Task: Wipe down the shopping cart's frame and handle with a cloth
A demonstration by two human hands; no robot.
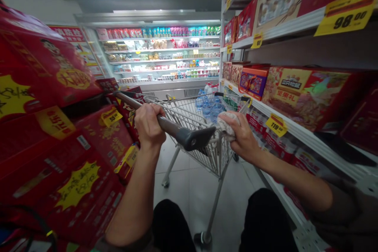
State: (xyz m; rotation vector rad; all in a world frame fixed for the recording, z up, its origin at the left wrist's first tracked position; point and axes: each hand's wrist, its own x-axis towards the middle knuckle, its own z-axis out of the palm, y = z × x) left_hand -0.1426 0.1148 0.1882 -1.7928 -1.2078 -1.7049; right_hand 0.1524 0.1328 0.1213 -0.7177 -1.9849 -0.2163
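My left hand (pixel 150 124) is wrapped round the dark handle bar (pixel 173 128) of a metal shopping cart (pixel 189 112). In my right hand (pixel 243 136) is a crumpled whitish cloth (pixel 228 124), pressed at the cart's right rim, just beyond the handle's near end. The cart stands at an angle, its handle end close to me. My right palm and the cloth's underside are hidden.
Stacked red gift boxes (pixel 97 181) crowd the left side. Shelves (pixel 289 118) of boxes and price tags run close along the right. Bottled water (pixel 211 104) is beyond the cart's basket, before a lit refrigerated display (pixel 162 61). Tiled floor (pixel 177 177) shows below.
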